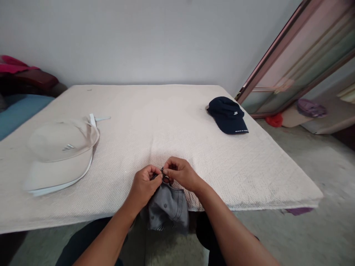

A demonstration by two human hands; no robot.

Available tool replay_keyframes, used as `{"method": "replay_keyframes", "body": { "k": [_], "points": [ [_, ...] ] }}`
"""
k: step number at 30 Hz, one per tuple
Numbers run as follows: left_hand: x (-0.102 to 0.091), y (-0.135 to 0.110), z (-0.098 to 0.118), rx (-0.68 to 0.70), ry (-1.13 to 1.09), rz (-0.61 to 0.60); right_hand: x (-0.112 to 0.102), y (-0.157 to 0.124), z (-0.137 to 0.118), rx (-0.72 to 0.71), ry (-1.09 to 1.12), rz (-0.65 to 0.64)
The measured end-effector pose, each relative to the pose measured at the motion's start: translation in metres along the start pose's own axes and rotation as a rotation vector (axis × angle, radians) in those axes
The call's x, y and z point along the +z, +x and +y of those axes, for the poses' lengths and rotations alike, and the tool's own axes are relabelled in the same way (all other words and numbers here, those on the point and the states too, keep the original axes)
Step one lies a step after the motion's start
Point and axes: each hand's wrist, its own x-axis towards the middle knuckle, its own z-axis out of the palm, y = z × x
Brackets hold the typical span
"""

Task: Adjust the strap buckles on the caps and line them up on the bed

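Note:
A grey cap [168, 208] hangs over the front edge of the covered table, its crown towards me. My left hand [145, 184] pinches the cap's dark strap end between thumb and forefinger. Right beside it, my right hand [181, 173] pinches the other part of the same strap [165, 180], its fingers nearly touching the left ones. The fastening itself is small and partly covered by the fingertips. To the left lies a beige cap [63, 147] with a pale strap sticking up. A navy cap [226, 114] with white lettering on its brim rests at the right back.
A cream textured cloth [133, 122] covers the table, which meets a grey wall [144, 40] at the back. On the right stands a glass-panelled frame [277, 66] near a red item [274, 120] on the floor. Blue fabric [22, 111] is at the far left.

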Motion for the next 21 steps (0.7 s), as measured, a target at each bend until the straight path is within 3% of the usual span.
{"method": "replay_keyframes", "body": {
  "k": [7,12,21],
  "points": [
    [-0.002,0.001,0.006,-0.049,-0.013,0.000,-0.005,-0.005,-0.003,-0.071,-0.218,-0.094],
    [-0.005,-0.001,0.009,-0.087,-0.090,-0.071,-0.008,-0.009,-0.010,-0.171,-0.442,-0.025],
    [-0.006,-0.002,0.012,-0.105,-0.259,-0.193,-0.012,-0.010,-0.015,-0.211,-0.466,-0.107]
  ]
}}
